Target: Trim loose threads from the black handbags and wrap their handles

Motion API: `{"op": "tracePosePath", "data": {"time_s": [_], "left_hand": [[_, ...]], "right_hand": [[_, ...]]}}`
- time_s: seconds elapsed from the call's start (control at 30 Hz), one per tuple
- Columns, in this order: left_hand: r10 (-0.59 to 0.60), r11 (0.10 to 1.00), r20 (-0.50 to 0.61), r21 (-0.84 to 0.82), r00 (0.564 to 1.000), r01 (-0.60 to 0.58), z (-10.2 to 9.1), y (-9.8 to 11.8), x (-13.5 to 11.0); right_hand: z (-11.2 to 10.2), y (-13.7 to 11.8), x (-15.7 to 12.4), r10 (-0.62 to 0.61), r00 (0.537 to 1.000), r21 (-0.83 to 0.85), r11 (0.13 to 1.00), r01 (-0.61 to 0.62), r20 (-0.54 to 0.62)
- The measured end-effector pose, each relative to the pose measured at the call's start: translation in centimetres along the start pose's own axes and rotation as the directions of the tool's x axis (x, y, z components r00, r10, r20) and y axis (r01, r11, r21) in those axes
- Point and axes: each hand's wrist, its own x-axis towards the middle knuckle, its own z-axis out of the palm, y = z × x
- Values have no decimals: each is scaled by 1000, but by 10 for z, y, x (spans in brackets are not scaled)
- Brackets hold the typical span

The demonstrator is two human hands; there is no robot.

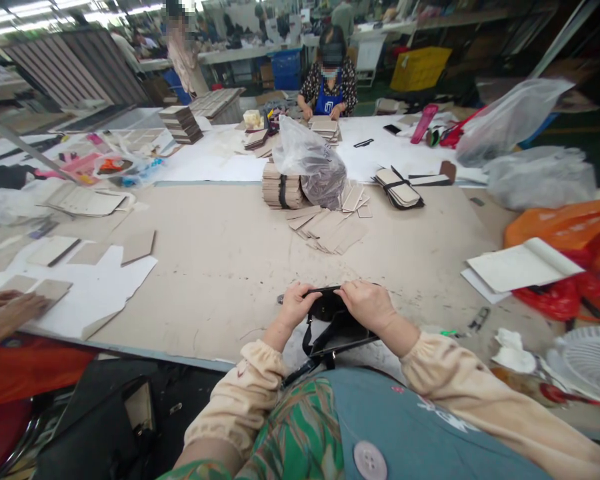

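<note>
A small black bag (333, 323) with black straps rests at the near edge of the beige worktable (220, 267), right in front of me. My left hand (295, 305) is closed on the bag's upper left edge. My right hand (367, 303) is closed on its upper right edge, fingers curled over the top. The straps hang down toward my lap. Both forearms wear cream sleeve covers.
Loose cardboard pieces (330, 230), a banded stack (283, 189) and a clear plastic bag (310, 167) lie mid-table. Another person's hands (10, 307) press card pieces at the left. A seated person (330, 83) works across the table. Paper sheets (523, 265), an orange bag (570, 230) and a white fan (587, 360) crowd the right.
</note>
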Motion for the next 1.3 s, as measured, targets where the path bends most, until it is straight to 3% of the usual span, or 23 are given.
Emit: {"op": "tracePosePath", "data": {"time_s": [0.53, 0.87, 1.03, 1.3], "left_hand": [[162, 987, -17, 12, 987, -162, 5, -3, -3], [295, 929, 52, 218, 954, -299, 3, -2, -6], [274, 907, 29, 323, 961, -269, 4, -1, -4], [237, 922, 58, 301, 970, -243, 4, 4, -4]], "right_hand": [[-1, -2, 2, 14, 1000, 0, 1000, -14, 2], [-3, -1, 2, 6, 1000, 30, 1000, -6, 27], [-8, 1, 0, -52, 999, 22, 998, 52, 15], [-9, 1, 1, -65, 998, 10, 998, 65, 23]]}}
